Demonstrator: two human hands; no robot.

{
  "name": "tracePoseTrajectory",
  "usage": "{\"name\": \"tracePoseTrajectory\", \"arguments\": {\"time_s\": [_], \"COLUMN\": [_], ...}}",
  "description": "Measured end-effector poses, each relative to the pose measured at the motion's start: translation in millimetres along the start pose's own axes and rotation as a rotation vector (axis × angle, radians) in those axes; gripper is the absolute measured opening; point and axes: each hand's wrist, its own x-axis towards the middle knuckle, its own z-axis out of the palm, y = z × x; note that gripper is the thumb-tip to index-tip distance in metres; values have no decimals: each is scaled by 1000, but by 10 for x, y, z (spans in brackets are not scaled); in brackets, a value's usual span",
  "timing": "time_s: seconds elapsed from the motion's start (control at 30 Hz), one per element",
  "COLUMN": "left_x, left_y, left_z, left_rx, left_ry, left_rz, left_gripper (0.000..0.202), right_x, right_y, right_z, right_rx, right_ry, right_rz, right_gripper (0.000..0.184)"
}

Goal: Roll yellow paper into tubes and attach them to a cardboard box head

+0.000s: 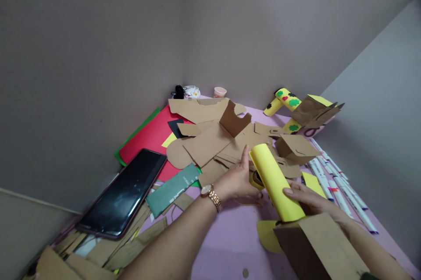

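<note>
A sheet of yellow paper (275,180) is rolled into a tube in front of me above the pink tabletop (230,236). My left hand (237,179), with a gold watch on its wrist, holds the tube's left side with its fingers wrapped round it. My right hand (307,201) grips the tube's near end, thumb lying across it. A brown cardboard piece (324,247) rests over my right forearm and hides part of that hand.
Cut cardboard pieces (213,137) are piled behind the tube. A dark phone (126,192) and a teal strip (173,188) lie at left over red paper (149,137). Several markers (335,183) lie at right. A decorated yellow tube craft (289,102) and a paper cup (219,92) stand near the wall.
</note>
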Motion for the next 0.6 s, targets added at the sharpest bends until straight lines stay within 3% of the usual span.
{"name": "tracePoseTrajectory", "arguments": {"time_s": [0.17,0.3,0.6], "left_x": [19,15,1], "left_y": [46,50,96], "left_z": [33,16,-52], "left_rx": [-113,-189,-202], "left_ry": [31,40,-3], "left_rz": [-32,-82,-135], "left_gripper": [118,118,118], "right_x": [58,89,36], "right_y": [27,51,61], "right_z": [-86,-122,-81], "right_rx": [-16,-56,1], "right_ry": [-10,-15,-21], "right_rz": [32,22,4], "right_gripper": [33,43,38]}}
